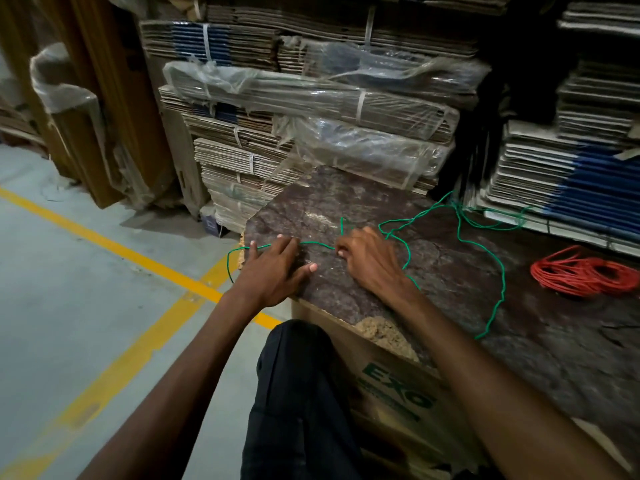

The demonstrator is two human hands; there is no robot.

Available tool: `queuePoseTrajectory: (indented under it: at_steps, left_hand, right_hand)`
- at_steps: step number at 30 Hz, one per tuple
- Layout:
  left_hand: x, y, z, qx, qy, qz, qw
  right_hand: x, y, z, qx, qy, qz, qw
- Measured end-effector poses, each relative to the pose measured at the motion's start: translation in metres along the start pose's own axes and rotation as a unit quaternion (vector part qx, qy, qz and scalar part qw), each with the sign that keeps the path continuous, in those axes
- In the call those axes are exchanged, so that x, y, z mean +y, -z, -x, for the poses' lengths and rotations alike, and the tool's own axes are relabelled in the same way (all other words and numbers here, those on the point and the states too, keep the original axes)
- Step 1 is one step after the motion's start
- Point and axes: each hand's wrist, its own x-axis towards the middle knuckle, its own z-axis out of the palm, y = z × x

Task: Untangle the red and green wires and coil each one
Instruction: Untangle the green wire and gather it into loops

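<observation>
Wire work is down to the green one now — the red wire (585, 273) already lies wound in a neat coil on the far right of the worn brown board (450, 271), well apart from everything else. So the untangling looks done, and I'd judge the step in hand to be the start of coiling the green wire (460, 233).

The left hand (273, 271) lies flat, fingers straight and spread, pressing the green wire down near the board's left corner, while the free end loops off past the edge toward the floor. The right hand (367, 258) sits just beside it with fingers curled, and seems to pinch the same strand between thumb and fingertips — though the hand's own back hides the pinch itself. A short taut run of wire joins the two hands.

The rest of the green wire trails loose across the board, kinked and crossing itself near the stacked cardboard (311, 109). Next, I'd guess, comes turning a first loop and feeding slack in without snagging those crossings.

Whether those crossings are true knots is hard to tell, and one stretch passes out of sight behind the right wrist.
</observation>
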Motion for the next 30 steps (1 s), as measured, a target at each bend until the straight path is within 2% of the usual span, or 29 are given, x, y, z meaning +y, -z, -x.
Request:
queuePoseTrajectory:
  at_steps: [5, 8, 11, 14, 16, 19, 22, 25, 28, 30]
  left_hand:
    - [0.027, -0.006, -0.004, -0.049, -0.057, 0.008, 0.997]
    - [0.042, -0.009, -0.006, -0.045, -0.083, 0.004, 0.996]
    - [0.043, -0.012, -0.010, -0.028, -0.062, -0.008, 0.998]
    - [0.043, -0.018, -0.011, -0.034, -0.043, -0.017, 0.998]
    - [0.050, -0.024, -0.010, -0.043, -0.058, -0.028, 0.997]
    - [0.064, -0.030, -0.011, -0.059, -0.069, -0.022, 0.996]
    - [0.077, -0.032, -0.013, -0.063, -0.090, -0.029, 0.994]
    - [0.092, -0.037, -0.015, -0.070, -0.120, -0.025, 0.990]
    - [0.103, -0.042, -0.017, -0.073, -0.144, -0.022, 0.987]
    - [0.103, -0.040, -0.018, -0.068, -0.146, -0.013, 0.987]
  right_hand:
    - [0.032, 0.013, 0.011, -0.005, -0.011, 0.046, 0.999]
    - [0.053, 0.021, 0.022, 0.002, -0.018, 0.104, 0.994]
    - [0.082, 0.023, 0.039, 0.015, -0.066, 0.145, 0.987]
    - [0.105, 0.031, 0.054, 0.019, -0.119, 0.114, 0.986]
    - [0.109, 0.036, 0.059, 0.011, -0.122, 0.093, 0.988]
    - [0.104, 0.042, 0.065, 0.069, -0.098, 0.031, 0.992]
    - [0.094, 0.042, 0.070, 0.142, -0.028, 0.007, 0.990]
    - [0.085, 0.033, 0.071, 0.113, 0.010, 0.020, 0.993]
    - [0.081, 0.020, 0.070, 0.054, -0.003, 0.032, 0.998]
    - [0.080, 0.017, 0.071, 0.051, -0.021, 0.028, 0.998]
